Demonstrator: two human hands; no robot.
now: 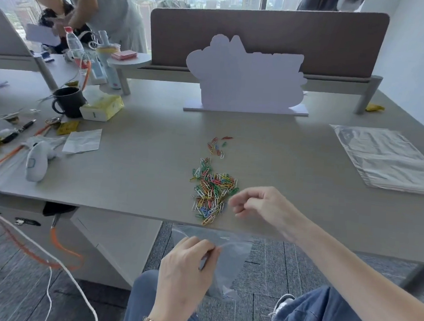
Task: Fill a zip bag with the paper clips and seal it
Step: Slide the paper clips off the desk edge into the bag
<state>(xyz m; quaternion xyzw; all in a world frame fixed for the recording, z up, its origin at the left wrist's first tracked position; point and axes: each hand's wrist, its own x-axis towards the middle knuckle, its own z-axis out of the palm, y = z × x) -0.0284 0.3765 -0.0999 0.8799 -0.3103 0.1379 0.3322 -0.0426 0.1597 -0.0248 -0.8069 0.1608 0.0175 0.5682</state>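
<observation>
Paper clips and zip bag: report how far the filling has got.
Done: the left hand grips the clear plastic zip bag by its top edge, below the grey table's edge. In hand: the right hand, fingers curled, is beside the pile of coloured paper clips. Left: the clips lie on the table; whether any are bagged is unclear. Filling and sealing remain.

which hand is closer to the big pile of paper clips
Right. The right hand hovers at the right edge of the paper clip pile on the desk, fingers curled. The left hand is below the desk edge, pinching the zip bag.
</observation>
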